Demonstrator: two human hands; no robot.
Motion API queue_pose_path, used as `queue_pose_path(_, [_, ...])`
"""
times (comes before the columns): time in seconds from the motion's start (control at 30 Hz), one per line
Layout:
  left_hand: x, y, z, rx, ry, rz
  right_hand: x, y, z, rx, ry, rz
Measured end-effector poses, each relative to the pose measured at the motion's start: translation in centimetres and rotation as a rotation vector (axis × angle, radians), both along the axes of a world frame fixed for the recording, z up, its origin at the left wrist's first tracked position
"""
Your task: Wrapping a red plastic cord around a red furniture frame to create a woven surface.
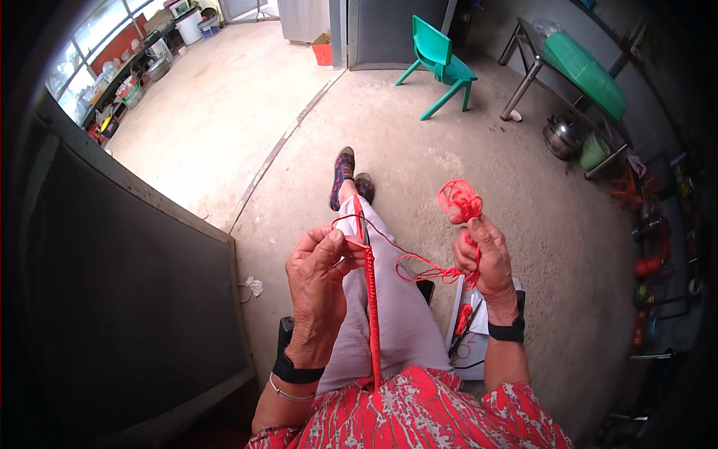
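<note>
A red braided cord [373,314] runs from my waist up over my lap, tight and narrow. My left hand [318,288] is closed in a pinch at the upper part of this braid, thumb against forefinger. To the right, my right hand [490,262] is closed round a looped bundle of red cord [459,198], which sticks out above the fist. Loose red strands [426,269] hang in a slack curve between the two hands. Beyond my left fingers a red length with a dark strip [362,221] lies along my trousers.
Beside my right leg sits a white tray [456,318] holding another red cord bundle [464,319] and a dark slim tool. A green chair [441,60] stands ahead on the concrete floor. Right of it are a metal-legged table [532,67] and a pot [562,136]. A dark panel [134,284] rises at left.
</note>
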State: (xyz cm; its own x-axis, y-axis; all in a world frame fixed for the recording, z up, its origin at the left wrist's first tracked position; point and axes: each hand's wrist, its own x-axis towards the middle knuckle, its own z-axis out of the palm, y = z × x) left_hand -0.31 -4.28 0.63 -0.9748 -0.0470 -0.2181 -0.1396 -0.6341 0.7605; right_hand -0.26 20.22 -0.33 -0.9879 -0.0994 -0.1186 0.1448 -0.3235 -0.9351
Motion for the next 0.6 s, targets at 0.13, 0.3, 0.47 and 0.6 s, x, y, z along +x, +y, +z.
queue_pose_path(0.13, [0.0,-0.2,0.1,0.012,-0.002,-0.005,0.4,-1.8,1.4,0.228,-0.131,0.132])
queue_pose_path(0.3, [-0.1,-0.3,-0.2,-0.092,-0.079,0.039,0.4,-3.6,1.2,0.526,-0.081,0.389])
queue_pose_path(0.47, [-0.1,-1.4,-1.9,-0.287,0.031,0.112,-1.0,-6.4,1.1,0.85,0.427,0.51])
queue_pose_path(0.6, [0.2,-2.5,-2.0,-0.336,-0.07,0.123,-2.0,-8.9,1.2,0.908,0.663,0.312])
